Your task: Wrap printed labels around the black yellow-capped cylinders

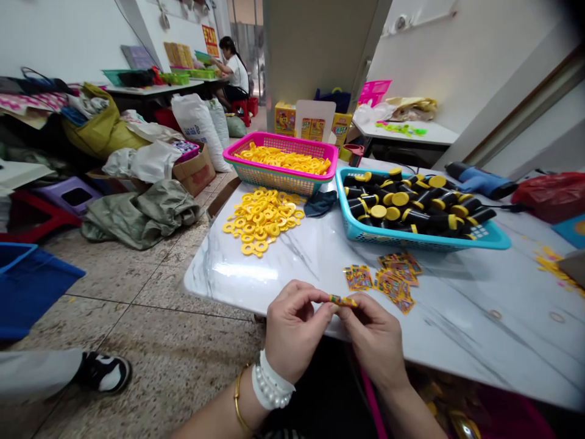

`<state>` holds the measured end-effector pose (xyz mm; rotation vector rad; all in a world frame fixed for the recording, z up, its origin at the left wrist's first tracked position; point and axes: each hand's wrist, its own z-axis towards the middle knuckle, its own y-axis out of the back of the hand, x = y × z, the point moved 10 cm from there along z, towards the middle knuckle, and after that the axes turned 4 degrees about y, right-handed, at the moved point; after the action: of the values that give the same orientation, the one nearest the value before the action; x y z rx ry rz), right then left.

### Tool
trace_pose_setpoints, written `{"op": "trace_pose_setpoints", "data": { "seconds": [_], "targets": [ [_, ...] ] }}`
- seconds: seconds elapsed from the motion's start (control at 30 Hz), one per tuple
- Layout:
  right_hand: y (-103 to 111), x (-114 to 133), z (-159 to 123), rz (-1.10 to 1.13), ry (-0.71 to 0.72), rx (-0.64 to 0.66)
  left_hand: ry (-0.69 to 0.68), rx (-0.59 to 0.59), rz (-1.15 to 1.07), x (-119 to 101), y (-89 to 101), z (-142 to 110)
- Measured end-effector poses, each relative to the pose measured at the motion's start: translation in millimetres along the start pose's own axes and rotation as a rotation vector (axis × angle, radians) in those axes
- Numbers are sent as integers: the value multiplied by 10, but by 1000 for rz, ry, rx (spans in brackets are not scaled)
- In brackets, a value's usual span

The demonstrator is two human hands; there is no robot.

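Observation:
My left hand (292, 329) and my right hand (375, 338) meet at the near edge of the marble table (457, 317). Both pinch one small orange printed sticker (342, 299) between thumbs and fingertips. Several more of these stickers (388, 277) lie loose on the table just beyond my hands. Further off, a heap of yellow plastic rings (260, 218) sits on the table's left part. A blue basket (361, 231) holds several black cylinders with yellow caps (411, 204).
A pink basket (242, 160) of yellow rings stands at the table's far edge. A blue tool (479, 181) and a red bag (551, 195) lie at the right. Sacks, boxes and stools crowd the floor at left. Another person sits at a far table (233, 73).

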<state>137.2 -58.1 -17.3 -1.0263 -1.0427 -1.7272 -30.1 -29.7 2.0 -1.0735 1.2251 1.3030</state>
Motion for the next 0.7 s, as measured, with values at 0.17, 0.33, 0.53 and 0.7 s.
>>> {"op": "trace_pose_setpoints", "data": {
  "seconds": [0.17,0.33,0.53,0.7],
  "targets": [
    [-36,-70,-6,117,-67,26,249,9,-86,313,8,28],
    [-24,-31,9,57,-62,56,348,204,-183,372,-192,55],
    [436,600,785,-506,370,-16,466,291,-307,421,-283,216],
    [475,399,1972,-1226,303,204,539,308,-448,321,-374,413]
  ]
}}
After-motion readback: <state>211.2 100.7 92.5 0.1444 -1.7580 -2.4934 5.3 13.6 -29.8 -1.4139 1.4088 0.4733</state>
